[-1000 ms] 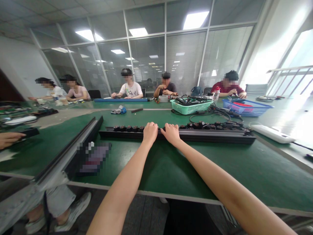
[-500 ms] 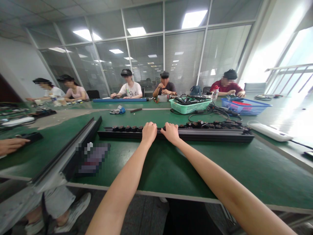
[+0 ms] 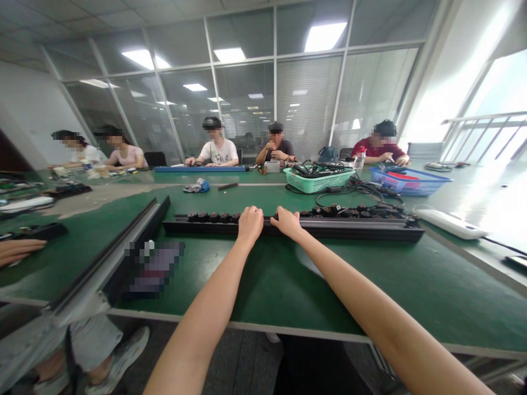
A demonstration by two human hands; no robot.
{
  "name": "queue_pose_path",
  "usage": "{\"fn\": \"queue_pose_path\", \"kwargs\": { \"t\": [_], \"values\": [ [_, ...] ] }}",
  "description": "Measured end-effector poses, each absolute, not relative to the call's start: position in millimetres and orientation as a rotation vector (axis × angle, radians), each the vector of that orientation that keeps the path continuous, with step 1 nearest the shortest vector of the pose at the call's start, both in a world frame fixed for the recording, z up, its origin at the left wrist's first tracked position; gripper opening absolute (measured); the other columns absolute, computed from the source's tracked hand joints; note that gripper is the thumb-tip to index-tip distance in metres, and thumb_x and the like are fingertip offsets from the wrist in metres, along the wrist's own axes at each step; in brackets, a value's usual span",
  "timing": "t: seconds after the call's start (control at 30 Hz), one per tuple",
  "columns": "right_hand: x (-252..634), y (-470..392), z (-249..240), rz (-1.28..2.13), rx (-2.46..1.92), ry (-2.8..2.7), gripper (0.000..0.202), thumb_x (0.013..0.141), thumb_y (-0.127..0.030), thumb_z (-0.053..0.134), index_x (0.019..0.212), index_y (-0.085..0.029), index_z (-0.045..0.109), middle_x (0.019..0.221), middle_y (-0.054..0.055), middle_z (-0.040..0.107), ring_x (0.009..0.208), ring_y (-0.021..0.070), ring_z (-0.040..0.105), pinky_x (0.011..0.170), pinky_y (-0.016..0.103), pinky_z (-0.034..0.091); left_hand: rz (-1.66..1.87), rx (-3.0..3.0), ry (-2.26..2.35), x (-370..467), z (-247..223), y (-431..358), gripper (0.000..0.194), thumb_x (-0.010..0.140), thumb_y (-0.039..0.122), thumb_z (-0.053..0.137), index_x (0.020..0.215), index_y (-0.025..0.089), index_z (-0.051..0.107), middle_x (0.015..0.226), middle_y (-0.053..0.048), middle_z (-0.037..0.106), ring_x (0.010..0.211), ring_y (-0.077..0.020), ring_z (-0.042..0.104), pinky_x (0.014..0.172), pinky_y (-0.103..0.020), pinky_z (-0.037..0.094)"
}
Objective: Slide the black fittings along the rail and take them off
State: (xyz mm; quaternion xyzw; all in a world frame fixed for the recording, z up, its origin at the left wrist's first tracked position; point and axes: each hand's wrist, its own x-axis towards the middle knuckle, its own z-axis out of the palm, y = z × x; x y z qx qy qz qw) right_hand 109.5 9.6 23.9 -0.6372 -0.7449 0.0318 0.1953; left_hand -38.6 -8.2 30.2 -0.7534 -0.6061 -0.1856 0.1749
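Note:
A long black metal rail (image 3: 354, 230) with a silver inner channel lies crosswise on the green table. Several small black socket-like modules (image 3: 214, 217) sit in a row along its left part, and more (image 3: 362, 210) cluster behind its right part. My left hand (image 3: 251, 222) is closed over the rail near its middle, fingers curled down. Just right of it, my right hand (image 3: 287, 222) is also closed on the rail, its thumb pointing left beside a dark piece. Whatever lies under the fingers of either hand is hidden.
A second long rail (image 3: 135, 241) slants at left, beside a blurred-out flat object (image 3: 158, 269). Farther back stand a green basket (image 3: 319, 184) of cables and a blue basket (image 3: 424, 186). A white power strip (image 3: 450, 222) lies right. A co-worker's hand (image 3: 20, 249) rests at far left.
Both hands keep their places on the rail with almost no movement. The camera view has shifted slightly. At far left, the co-worker's hand has moved a little off the black piece.

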Motion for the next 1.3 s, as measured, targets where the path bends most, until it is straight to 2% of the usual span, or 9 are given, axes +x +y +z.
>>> {"fn": "queue_pose_path", "kwargs": {
  "t": [0.17,0.4,1.07,1.3],
  "values": [
    [109.7,8.8,21.4,0.026,-1.763,-2.159,0.028,0.108,-0.037,0.049,0.124,-0.016,0.056,0.129,0.017,0.07,0.116,0.0294,0.067,0.099,0.043,0.038,-0.512,-2.126,-1.718,-38.1,29.7,-7.6,0.035,0.107,0.017,0.04,0.104,0.017,0.074,0.113,-0.013,0.07,0.111,-0.025,0.06,0.094,-0.033,0.049],
    [104.8,3.1,12.2,-0.148,-1.768,-2.057,0.026,0.107,-0.035,0.049,0.121,-0.014,0.057,0.121,0.02,0.072,0.115,0.0308,0.068,0.099,0.041,0.039,-0.545,-2.132,-1.726,-37.0,29.5,-9.1,0.034,0.107,0.019,0.041,0.104,0.017,0.075,0.113,-0.013,0.07,0.112,-0.0261,0.06,0.093,-0.033,0.05],
    [106.8,-2.8,20.7,-0.08,-1.858,-2.005,0.031,0.103,-0.028,0.046,0.127,-0.015,0.059,0.128,0.018,0.068,0.121,0.0347,0.064,0.098,0.044,0.044,-0.525,-2.117,-1.692,-36.7,28.8,-7.5,0.032,0.106,0.021,0.043,0.106,0.016,0.075,0.114,-0.013,0.071,0.112,-0.0276,0.061,0.093,-0.035,0.05],
    [117.3,-1.5,22.4,-0.056,-1.803,-2.041,0.026,0.104,-0.032,0.048,0.123,-0.018,0.06,0.121,0.014,0.072,0.113,0.0295,0.067,0.095,0.039,0.041,-0.536,-2.118,-1.691,-36.9,28.6,-7.1,0.033,0.107,0.021,0.042,0.105,0.016,0.075,0.113,-0.013,0.071,0.111,-0.0272,0.061,0.093,-0.035,0.05]
  ]
}}
